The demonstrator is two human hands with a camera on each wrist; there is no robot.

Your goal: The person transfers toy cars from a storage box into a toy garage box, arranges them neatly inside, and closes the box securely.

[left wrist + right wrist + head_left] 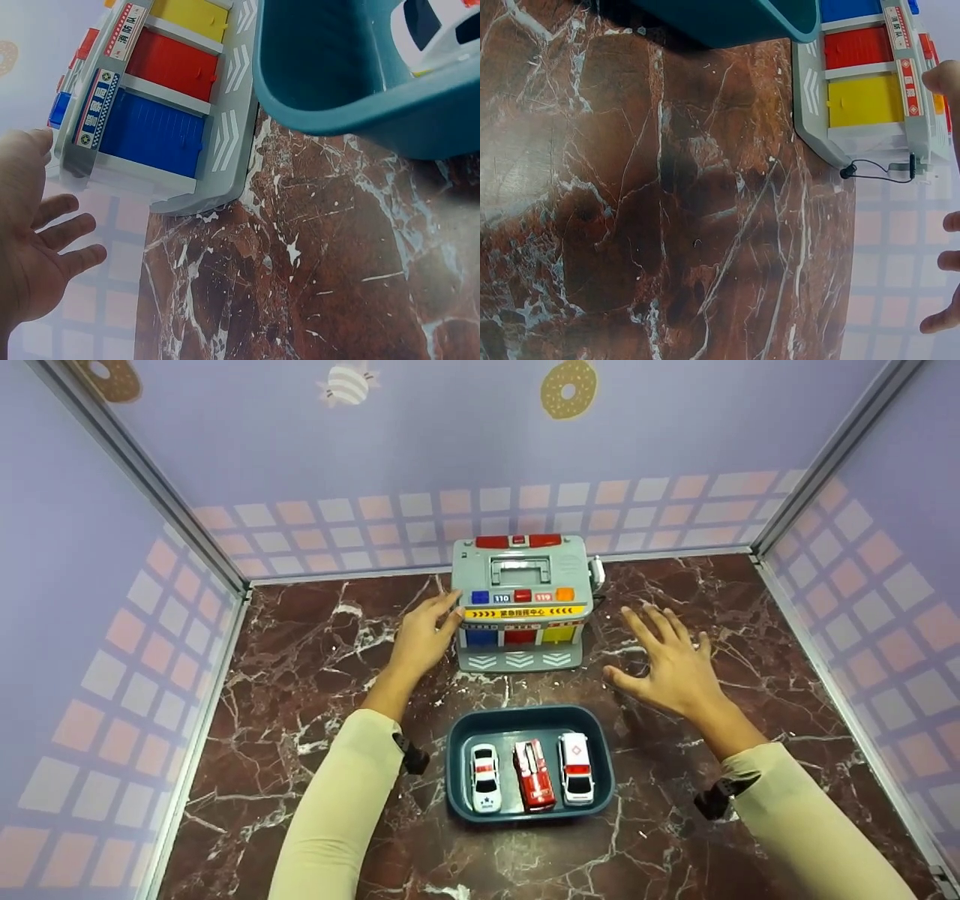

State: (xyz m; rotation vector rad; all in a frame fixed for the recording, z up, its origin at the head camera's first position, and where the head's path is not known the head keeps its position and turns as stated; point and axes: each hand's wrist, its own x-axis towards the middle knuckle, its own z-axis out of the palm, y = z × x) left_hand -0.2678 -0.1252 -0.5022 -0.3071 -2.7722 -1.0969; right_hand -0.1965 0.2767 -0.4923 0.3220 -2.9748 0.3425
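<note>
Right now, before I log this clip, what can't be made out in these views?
- Toy garage: whether its coloured doors hide anything; all three are shut. Its label text is too small to read in the head view.
- Left hand: head view cannot settle whether its fingertips touch the garage's side.
- Right hand: right wrist view cuts it off at the edge; only fingertips show.
- Teal tray: the wrist views crop it, so only the white car shows there.
</note>
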